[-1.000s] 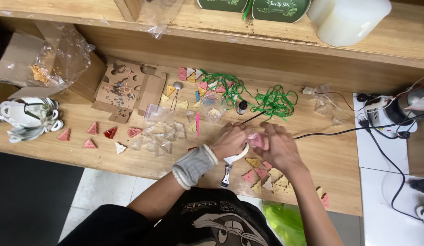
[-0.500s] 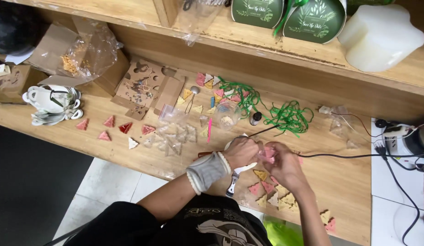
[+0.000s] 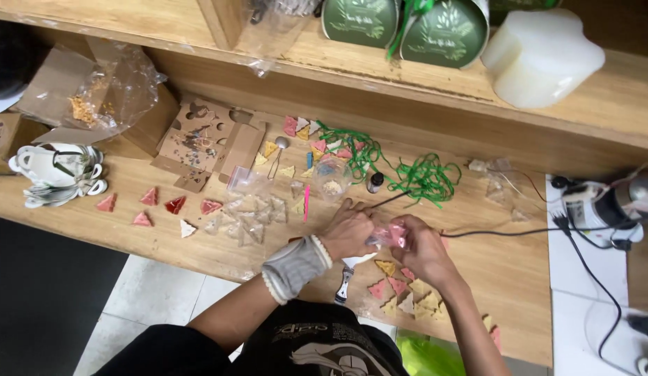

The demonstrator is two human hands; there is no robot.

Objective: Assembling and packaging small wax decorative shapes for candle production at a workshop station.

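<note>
At the far left of the wooden tabletop (image 3: 164, 237) a stack of white cups (image 3: 56, 174) is seen, with an open cardboard box (image 3: 59, 90) lined with clear plastic behind it. To the right of the cups, loose red and pink triangular pieces (image 3: 174, 204) are spread out singly, unwrapped. Next to them a cluster of triangles already sealed in clear bags (image 3: 251, 212) is laid, which is judged to be the finished part of the work. Behind these a flat cardboard sheet with cut-outs (image 3: 206, 143) is placed.

Toward the middle, the left hand (image 3: 348, 230), with a grey wristband (image 3: 296, 266) worn on its wrist, is closed on a small clear bag with a pink piece (image 3: 388, 235) inside. The right hand (image 3: 421, 252) is pinched onto the same bag from the other side, so that it is held just above the tabletop between both grips. The bag appears crinkled and glossy, its pink content only partly visible; whether it is sealed cannot be told.

Below the hands a heap of yellow and pink triangles (image 3: 407, 296) is left bare, so much appears still to be wrapped. Tangled green ribbon (image 3: 425, 177) lies behind, and a black cable (image 3: 505, 232) is run off to the right.
</note>
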